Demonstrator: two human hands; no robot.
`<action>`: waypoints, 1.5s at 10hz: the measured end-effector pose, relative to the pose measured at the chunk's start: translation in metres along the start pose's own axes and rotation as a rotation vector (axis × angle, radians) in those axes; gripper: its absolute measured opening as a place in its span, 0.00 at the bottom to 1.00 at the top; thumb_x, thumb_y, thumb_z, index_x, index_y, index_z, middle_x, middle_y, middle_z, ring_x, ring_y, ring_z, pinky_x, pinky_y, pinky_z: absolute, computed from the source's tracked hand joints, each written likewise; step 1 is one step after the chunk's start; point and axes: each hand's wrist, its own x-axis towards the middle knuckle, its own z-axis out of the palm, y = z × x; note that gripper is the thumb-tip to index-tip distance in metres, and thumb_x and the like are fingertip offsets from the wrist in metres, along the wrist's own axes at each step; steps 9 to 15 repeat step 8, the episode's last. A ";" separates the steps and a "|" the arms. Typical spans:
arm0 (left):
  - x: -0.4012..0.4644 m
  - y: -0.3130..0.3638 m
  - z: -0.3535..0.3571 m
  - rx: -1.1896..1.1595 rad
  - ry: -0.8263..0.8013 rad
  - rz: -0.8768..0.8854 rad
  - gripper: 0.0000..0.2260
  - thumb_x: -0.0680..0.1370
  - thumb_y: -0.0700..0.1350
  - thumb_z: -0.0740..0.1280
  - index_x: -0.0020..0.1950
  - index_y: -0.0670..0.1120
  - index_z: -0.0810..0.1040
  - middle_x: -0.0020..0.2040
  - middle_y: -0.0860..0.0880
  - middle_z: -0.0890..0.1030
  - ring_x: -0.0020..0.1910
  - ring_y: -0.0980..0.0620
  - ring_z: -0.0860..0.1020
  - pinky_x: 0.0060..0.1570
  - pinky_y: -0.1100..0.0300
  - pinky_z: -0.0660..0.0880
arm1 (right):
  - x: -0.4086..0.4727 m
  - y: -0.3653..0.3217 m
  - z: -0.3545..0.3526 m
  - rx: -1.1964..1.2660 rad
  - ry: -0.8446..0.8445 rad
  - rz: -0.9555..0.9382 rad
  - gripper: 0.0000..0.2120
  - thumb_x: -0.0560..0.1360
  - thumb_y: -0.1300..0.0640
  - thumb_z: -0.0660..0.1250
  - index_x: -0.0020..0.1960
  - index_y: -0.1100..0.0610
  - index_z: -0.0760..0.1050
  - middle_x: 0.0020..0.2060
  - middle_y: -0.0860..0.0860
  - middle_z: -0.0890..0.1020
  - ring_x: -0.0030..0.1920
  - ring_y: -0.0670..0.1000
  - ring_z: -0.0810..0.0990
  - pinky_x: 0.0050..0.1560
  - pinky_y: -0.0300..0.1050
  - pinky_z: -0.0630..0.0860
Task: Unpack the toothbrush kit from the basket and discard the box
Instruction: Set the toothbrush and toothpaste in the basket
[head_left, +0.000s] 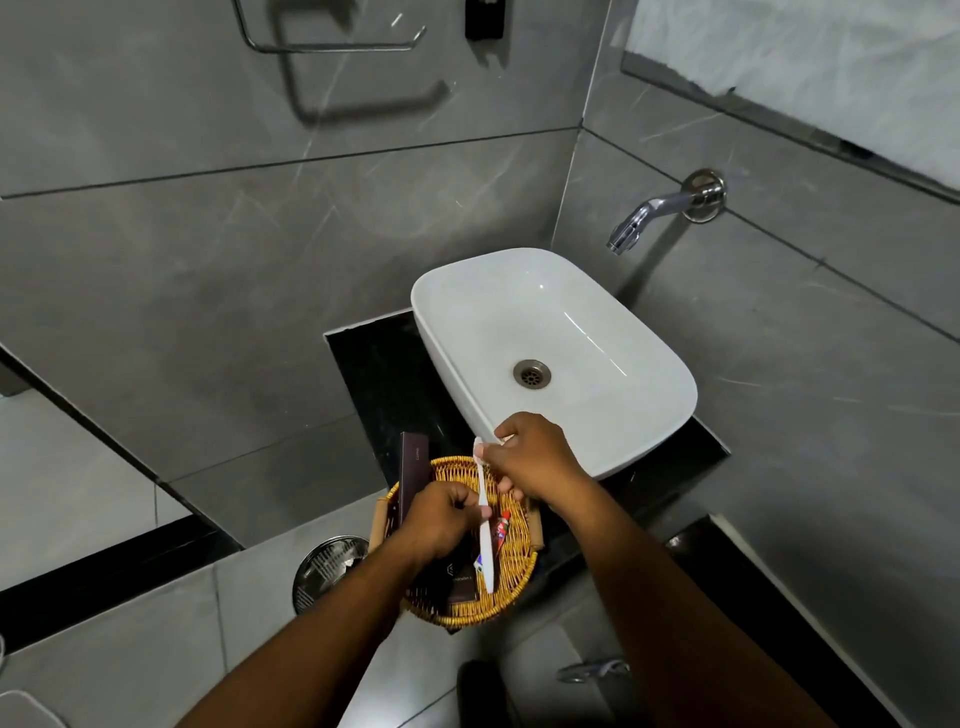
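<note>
A round wicker basket (511, 597) sits on the black counter in front of the basin. My left hand (441, 519) is over the basket's left side, shut on a tall dark box (414, 467) that stands upright by the rim. My right hand (535, 457) pinches the upper end of a white toothbrush (485, 551), which slants down across the basket. A small red toothpaste tube (502, 526) lies beside the brush, close to my left fingers. Another dark box (461, 583) lies flat in the basket's bottom.
A white basin (597, 415) stands on the black counter (374, 364) just behind the basket, with a chrome wall tap (654, 210) above it. A steel bin (322, 571) stands on the floor to the left. A towel ring (332, 47) hangs on the grey wall.
</note>
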 end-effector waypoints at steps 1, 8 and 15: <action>0.012 -0.007 0.001 0.092 -0.010 -0.073 0.07 0.77 0.41 0.68 0.43 0.39 0.83 0.42 0.43 0.85 0.44 0.47 0.83 0.52 0.50 0.80 | -0.006 0.016 -0.003 0.028 0.116 0.012 0.13 0.73 0.53 0.71 0.54 0.58 0.75 0.45 0.56 0.82 0.26 0.48 0.82 0.21 0.35 0.73; 0.015 0.001 -0.041 0.525 0.247 0.141 0.08 0.75 0.53 0.67 0.49 0.50 0.81 0.45 0.50 0.83 0.44 0.51 0.81 0.44 0.55 0.78 | -0.013 0.032 0.015 -0.530 0.285 -0.355 0.10 0.80 0.58 0.60 0.51 0.60 0.79 0.47 0.56 0.81 0.46 0.54 0.78 0.44 0.46 0.74; 0.015 0.001 -0.041 0.525 0.247 0.141 0.08 0.75 0.53 0.67 0.49 0.50 0.81 0.45 0.50 0.83 0.44 0.51 0.81 0.44 0.55 0.78 | -0.013 0.032 0.015 -0.530 0.285 -0.355 0.10 0.80 0.58 0.60 0.51 0.60 0.79 0.47 0.56 0.81 0.46 0.54 0.78 0.44 0.46 0.74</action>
